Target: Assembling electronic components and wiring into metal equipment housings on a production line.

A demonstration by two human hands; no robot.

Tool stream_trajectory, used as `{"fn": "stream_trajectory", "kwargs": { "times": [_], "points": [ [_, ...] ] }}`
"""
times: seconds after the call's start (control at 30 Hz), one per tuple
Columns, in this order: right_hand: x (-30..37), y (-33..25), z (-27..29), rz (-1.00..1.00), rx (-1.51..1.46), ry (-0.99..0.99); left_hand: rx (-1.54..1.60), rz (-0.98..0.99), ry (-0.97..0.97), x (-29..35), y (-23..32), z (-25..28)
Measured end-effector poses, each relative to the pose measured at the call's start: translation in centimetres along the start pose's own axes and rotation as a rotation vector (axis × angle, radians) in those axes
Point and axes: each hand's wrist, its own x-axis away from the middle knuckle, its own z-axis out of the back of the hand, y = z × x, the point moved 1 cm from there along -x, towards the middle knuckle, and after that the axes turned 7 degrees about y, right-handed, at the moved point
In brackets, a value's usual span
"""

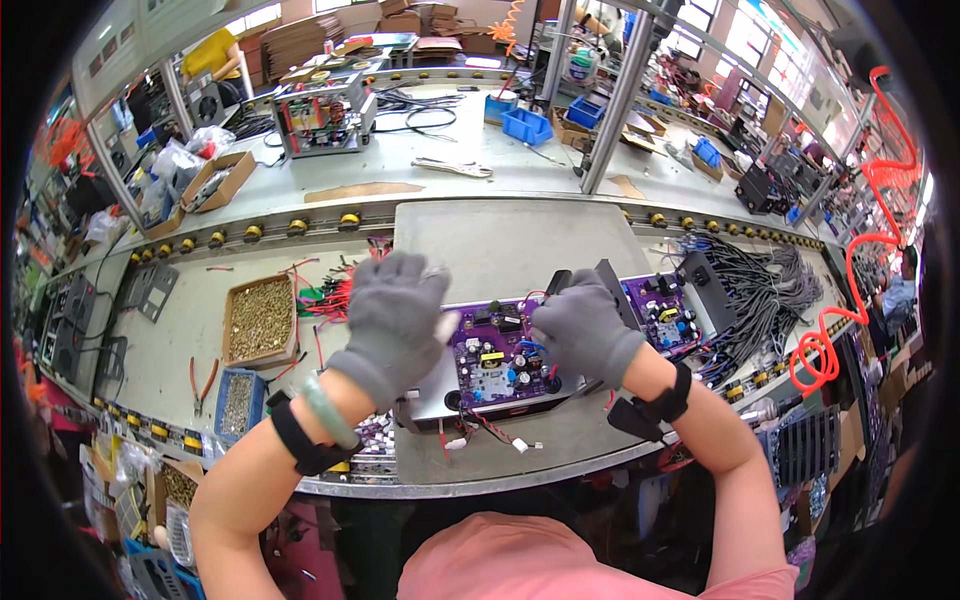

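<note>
A purple circuit board (492, 352) with capacitors and blue and red wires sits in a metal housing (432, 402) in front of me. My left hand (395, 312), in a grey glove, is over the housing's left end with its fingers bent; what they grip is hidden beneath. At the board's right side my gloved right hand (588, 328) is closed, its fingers curled by a black panel (612, 285); what is in them cannot be made out. White connectors (519, 445) on short wires hang off the front edge. A second purple board (662, 312) in its housing lies to the right.
Black cables (755, 290) are heaped at right. At left are a box of brass-coloured parts (260, 318), a blue bin (240, 402), pliers (203, 385) and red wires (330, 295). A roller rail (296, 228) and a metal post (625, 105) stand beyond. A coiled orange hose (818, 360) hangs at right.
</note>
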Motion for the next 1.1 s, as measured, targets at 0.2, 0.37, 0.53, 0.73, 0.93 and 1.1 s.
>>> {"fn": "stream_trajectory", "kwargs": {
  "times": [0.2,0.37,0.53,0.73,0.93,1.1],
  "points": [
    [-0.2,0.4,-0.7,0.017,-0.048,-0.109,0.23,0.193,-0.145,2.7,-1.4,-2.2],
    [0.2,0.4,-0.7,0.032,-0.141,0.015,0.349,0.267,-0.173,2.8,-1.7,-2.8],
    [0.0,0.0,-0.7,0.06,-0.068,-0.026,0.385,0.257,-0.153,2.8,-1.7,-2.5],
    [0.1,0.3,-0.6,0.027,-0.11,-0.049,0.433,0.31,-0.142,2.7,-2.0,-2.5],
    [-0.9,0.0,-1.0,0.153,-0.06,-0.094,0.447,0.298,-0.077,2.5,-1.7,-2.9],
    [-1.8,-0.4,-0.5,0.207,0.035,-0.279,0.43,0.278,-0.126,2.9,-2.0,-3.0]
  ]
}}
